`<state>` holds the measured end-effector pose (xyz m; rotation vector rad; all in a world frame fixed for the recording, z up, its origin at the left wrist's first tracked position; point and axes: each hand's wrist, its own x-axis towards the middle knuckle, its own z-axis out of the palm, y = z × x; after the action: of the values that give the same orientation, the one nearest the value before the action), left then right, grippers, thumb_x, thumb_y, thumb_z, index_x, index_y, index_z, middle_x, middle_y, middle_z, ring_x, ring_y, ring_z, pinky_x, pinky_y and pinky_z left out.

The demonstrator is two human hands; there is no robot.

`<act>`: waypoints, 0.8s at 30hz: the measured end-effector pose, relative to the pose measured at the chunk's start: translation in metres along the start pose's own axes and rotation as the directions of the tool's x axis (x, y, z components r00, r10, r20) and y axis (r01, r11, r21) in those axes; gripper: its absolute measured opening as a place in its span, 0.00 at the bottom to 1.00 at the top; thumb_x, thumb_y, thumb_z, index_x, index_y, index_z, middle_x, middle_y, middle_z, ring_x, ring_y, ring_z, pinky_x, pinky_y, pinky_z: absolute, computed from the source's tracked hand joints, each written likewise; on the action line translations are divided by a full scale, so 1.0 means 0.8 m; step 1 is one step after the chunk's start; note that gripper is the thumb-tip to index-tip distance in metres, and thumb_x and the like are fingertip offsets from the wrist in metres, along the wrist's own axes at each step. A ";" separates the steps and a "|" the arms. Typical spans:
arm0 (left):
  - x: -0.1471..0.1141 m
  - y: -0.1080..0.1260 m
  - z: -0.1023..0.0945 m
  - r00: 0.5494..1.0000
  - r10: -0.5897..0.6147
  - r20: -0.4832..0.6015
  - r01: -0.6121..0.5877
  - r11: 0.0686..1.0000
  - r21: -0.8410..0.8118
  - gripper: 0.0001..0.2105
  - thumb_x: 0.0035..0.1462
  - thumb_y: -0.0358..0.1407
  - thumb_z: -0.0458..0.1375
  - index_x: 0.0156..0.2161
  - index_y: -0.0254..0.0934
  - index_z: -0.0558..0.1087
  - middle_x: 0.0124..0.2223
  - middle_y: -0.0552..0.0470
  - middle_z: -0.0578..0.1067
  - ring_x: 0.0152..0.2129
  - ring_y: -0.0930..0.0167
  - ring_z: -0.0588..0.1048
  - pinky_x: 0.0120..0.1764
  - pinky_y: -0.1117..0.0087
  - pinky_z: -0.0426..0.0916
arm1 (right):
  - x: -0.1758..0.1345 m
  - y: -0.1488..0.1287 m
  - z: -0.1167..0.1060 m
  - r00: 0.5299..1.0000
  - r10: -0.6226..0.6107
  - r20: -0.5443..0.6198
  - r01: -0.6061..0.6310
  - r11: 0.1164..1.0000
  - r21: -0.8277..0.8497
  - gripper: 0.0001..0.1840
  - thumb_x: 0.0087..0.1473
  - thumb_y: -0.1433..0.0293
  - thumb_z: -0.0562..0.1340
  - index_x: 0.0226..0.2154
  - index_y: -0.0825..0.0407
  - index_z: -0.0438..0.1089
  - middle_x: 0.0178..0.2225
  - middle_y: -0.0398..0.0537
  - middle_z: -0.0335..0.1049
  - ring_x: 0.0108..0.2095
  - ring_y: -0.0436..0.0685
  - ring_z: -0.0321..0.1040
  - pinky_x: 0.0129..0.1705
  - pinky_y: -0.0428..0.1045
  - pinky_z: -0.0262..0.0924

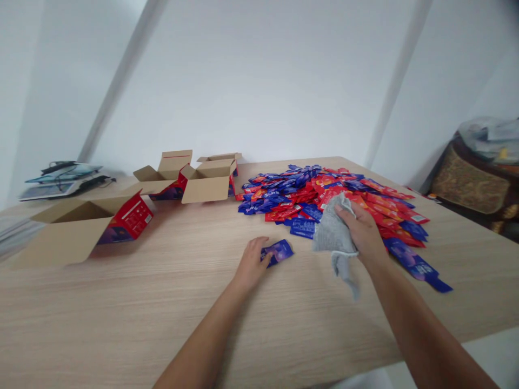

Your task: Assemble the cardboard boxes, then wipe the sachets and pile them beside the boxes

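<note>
My left hand (253,262) is closed on a small blue packet (280,250) at the middle of the table, its fingers over the packet's left end. In my right hand (363,229) a grey cloth (334,229) is bunched, its lower corner dangling above the tabletop. Behind the cloth spreads a large heap of red and blue packets (292,186), partly hidden by the cloth and my right hand. A longer blue packet (413,262) lies at the heap's near right edge, beside my right forearm.
Several open cardboard boxes with red and blue sides stand on the left, the nearest box (127,220) with a wide flap out. A stack of papers and cables (65,178) lies at the far left. A patterned chair (470,175) stands beyond the right edge.
</note>
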<state>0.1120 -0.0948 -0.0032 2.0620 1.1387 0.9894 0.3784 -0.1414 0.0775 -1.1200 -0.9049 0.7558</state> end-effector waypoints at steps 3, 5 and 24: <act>-0.001 -0.004 0.004 0.991 0.032 0.132 -0.061 0.973 0.223 0.25 0.48 0.39 0.60 0.53 0.38 0.65 0.52 0.41 0.68 0.51 0.58 0.62 0.54 0.57 0.54 | -0.019 -0.019 0.013 0.962 0.010 0.272 0.047 0.978 -0.204 0.14 0.44 0.60 0.66 0.34 0.49 0.74 0.28 0.43 0.74 0.35 0.60 0.69 0.40 0.54 0.63; -0.001 -0.004 0.005 0.988 0.027 0.155 -0.079 0.937 0.340 0.26 0.49 0.38 0.58 0.54 0.36 0.64 0.50 0.40 0.68 0.49 0.58 0.63 0.52 0.58 0.55 | -0.036 -0.016 0.023 0.895 0.067 0.441 0.067 0.957 -0.282 0.13 0.47 0.59 0.64 0.35 0.48 0.75 0.31 0.45 0.75 0.37 0.62 0.69 0.44 0.57 0.61; -0.005 -0.003 -0.006 0.999 -0.050 -0.018 0.051 0.834 0.549 0.15 0.50 0.44 0.57 0.38 0.34 0.69 0.39 0.40 0.70 0.41 0.58 0.67 0.46 0.61 0.57 | -0.053 0.128 0.039 0.716 -0.046 0.696 0.678 0.279 -0.680 0.20 0.57 0.72 0.51 0.52 0.52 0.66 0.55 0.55 0.62 0.53 0.63 0.56 0.53 0.58 0.51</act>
<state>0.1054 -0.0967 -0.0038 2.4480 1.6172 0.6829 0.3257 -0.1373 -0.0250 -1.5492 -2.2491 0.0199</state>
